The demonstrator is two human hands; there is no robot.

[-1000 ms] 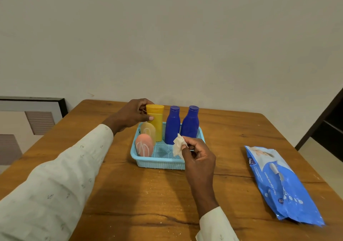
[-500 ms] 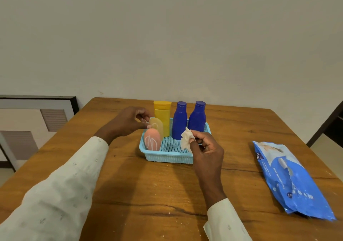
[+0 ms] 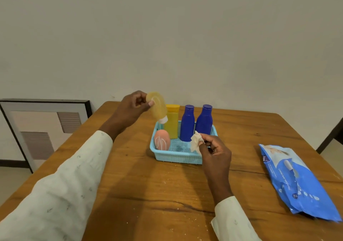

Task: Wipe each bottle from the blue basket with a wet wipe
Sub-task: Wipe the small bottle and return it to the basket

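My left hand (image 3: 130,108) grips the pale yellow bottle (image 3: 156,106) by its base, thumb across the front and fingers curled behind, so the bottle hangs tilted with its white cap (image 3: 163,119) pointing down, clear above the blue basket (image 3: 176,158). My right hand (image 3: 213,152) pinches the crumpled wet wipe (image 3: 195,143) between thumb and fingertips, just over the basket's near right corner. Below and right of the left fingers, the opaque yellow bottle (image 3: 172,121), two dark blue bottles (image 3: 187,123) and a pink bottle (image 3: 161,140) stand in the basket; the wipe packet (image 3: 297,181) lies well to the right of the right hand. To wipe well, I would bring bottle and wipe together in front of me rather than over the basket, open the wipe out flatter so more of it meets the plastic, then wrap it round the body and turn the bottle with my left fingers. I judge the grip near the base leaves most of the surface free, but I'd have to shift it to reach the base.
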